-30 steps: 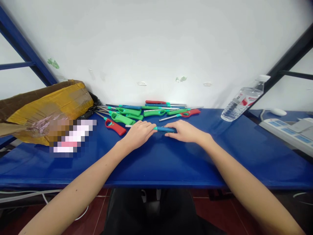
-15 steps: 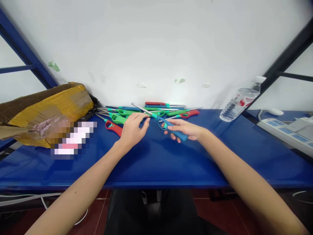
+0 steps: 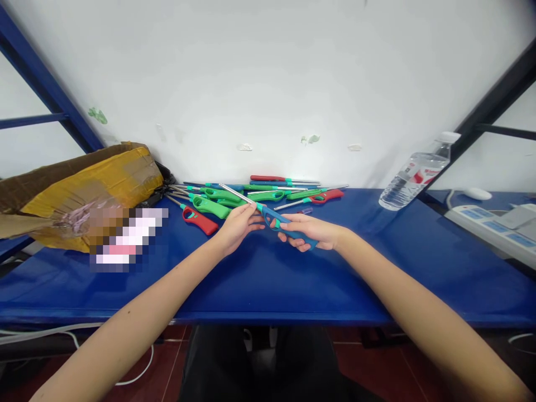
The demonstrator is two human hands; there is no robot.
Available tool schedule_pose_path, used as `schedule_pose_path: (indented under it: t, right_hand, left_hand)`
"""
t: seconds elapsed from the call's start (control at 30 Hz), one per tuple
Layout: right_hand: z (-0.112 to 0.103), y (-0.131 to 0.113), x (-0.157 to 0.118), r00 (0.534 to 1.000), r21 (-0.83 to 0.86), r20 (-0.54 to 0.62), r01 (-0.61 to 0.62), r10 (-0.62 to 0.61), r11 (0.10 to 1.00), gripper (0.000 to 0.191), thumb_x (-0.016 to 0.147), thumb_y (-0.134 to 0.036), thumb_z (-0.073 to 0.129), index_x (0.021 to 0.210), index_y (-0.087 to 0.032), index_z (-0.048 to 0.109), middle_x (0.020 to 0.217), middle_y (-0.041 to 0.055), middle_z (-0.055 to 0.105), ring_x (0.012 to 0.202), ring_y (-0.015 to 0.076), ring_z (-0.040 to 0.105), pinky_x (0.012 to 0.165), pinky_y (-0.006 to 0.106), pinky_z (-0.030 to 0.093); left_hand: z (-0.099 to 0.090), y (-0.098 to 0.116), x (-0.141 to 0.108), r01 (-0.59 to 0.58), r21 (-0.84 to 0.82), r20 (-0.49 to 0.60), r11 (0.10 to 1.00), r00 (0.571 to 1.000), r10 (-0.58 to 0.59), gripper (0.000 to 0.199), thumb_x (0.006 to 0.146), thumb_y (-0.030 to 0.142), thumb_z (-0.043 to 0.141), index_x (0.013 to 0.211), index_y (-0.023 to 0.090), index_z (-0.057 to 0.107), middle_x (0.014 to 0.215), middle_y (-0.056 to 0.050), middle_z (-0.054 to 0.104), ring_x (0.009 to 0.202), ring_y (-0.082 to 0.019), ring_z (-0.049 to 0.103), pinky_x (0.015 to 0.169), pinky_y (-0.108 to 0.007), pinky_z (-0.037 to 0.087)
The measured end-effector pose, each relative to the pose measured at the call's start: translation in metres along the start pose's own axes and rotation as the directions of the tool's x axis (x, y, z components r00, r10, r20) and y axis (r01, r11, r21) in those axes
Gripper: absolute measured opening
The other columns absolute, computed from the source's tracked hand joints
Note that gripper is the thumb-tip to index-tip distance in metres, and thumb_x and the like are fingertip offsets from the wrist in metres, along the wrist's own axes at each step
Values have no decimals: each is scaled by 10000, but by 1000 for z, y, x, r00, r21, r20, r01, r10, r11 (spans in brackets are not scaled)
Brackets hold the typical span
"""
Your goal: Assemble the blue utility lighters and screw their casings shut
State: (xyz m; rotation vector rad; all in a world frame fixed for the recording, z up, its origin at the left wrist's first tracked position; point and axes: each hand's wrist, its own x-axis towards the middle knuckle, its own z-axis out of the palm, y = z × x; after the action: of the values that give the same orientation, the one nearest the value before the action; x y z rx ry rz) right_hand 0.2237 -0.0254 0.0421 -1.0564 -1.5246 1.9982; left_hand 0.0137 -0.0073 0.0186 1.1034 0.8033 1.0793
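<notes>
Far out to the left of the left hand lay an open brown cardboard box wrapped in yellow tape (image 3: 138, 173), and nearer, just beyond its wrist, a red plastic lighter with a metal rod (image 3: 201, 220). Green plastic lighters with metal rods (image 3: 209, 205) were heaped beyond the left hand's knuckles. The left forearm slanted up from the lower left, and the left hand (image 3: 238, 228) was turned inward, thumb uppermost, its fingertips at the neck of a blue plastic lighter with a teal collar and long metal rod (image 3: 276, 215); whether they pinched it or merely steadied it could not be told. That lighter was held between the two hands, above the blue tabletop (image 3: 268, 279), its rod slanting up and leftward past the left thumb. The right hand (image 3: 307, 230) was wrapped around its handle, fingers curled underneath and index finger bent at the teal trigger, its forearm angling in from the lower right. Well to the right of that hand leaned a clear plastic bottle with a white cap (image 3: 419, 170).
</notes>
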Motion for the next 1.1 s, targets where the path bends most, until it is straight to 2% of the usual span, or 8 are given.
schedule_pose_path:
  t: [0.1, 0.23, 0.33, 0.43, 0.57, 0.7, 1.1]
  right_hand:
    - [2, 0, 1, 999, 46, 5, -32, 32, 998, 214, 902, -325, 628, 1080, -223, 566, 790, -16, 549, 444, 22, 372, 351, 118, 292]
    - [5, 0, -1, 998, 204, 58, -8, -4, 979, 196, 914, -313, 600, 1073, -208, 553, 822, -6, 553, 477, 36, 441, 354, 117, 322]
    - [7, 4, -1, 998, 342, 67, -18, -5, 939, 146, 950, -313, 539, 1034, -193, 538, 798, -16, 542, 437, 16, 378, 335, 102, 277]
    - [12, 8, 0, 999, 395, 21, -32, 26, 918, 150, 978, -339, 482, 969, -191, 506, 723, -39, 507, 390, 13, 303, 302, 102, 224]
    - [19, 11, 2, 997, 392, -32, -52, 70, 919, 179, 996, -380, 448, 950, -209, 473, 665, -62, 459, 371, 18, 283, 291, 100, 207]
    - [25, 13, 2, 995, 332, -83, -24, 55, 943, 191, 999, -398, 444, 959, -214, 470, 666, -64, 457, 369, 14, 284, 293, 93, 208]
    - [22, 15, 2, 996, 226, -87, 3, 17, 974, 246, 957, -461, 525, 924, -224, 465, 686, -60, 474, 373, 9, 286, 302, 98, 224]
  left_hand:
    - [1, 1, 0, 54, -63, -16, 997, 998, -55, 260, 981, 275, 487, 893, 102, 660, 871, -113, 705, 783, -183, 683, 709, -284, 529]
    - [2, 3, 1, 79, -122, -84, 989, 992, -90, 294, 1004, 228, 420, 906, 103, 668, 861, -106, 704, 777, -179, 683, 714, -283, 519]
    - [2, 5, 1, 93, -154, -92, 984, 990, -108, 298, 1011, 223, 404, 940, 105, 668, 862, -102, 707, 780, -175, 682, 728, -280, 514]
    - [2, 5, 1, 94, -162, -51, 982, 993, -103, 287, 1013, 223, 407, 957, 107, 663, 882, -105, 710, 795, -181, 682, 744, -287, 514]
    - [0, 1, 2, 104, -165, -29, 981, 993, -110, 293, 1015, 241, 418, 933, 108, 666, 914, -105, 707, 790, -175, 673, 747, -290, 513]
    - [-1, 0, 2, 103, -171, -29, 980, 994, -109, 281, 1012, 255, 436, 943, 113, 668, 950, -111, 706, 811, -175, 669, 774, -297, 515]
    - [4, -7, -4, 84, -234, -16, 968, 996, -91, 253, 978, 340, 536, 924, 133, 671, 911, -87, 709, 818, -172, 672, 799, -304, 510]
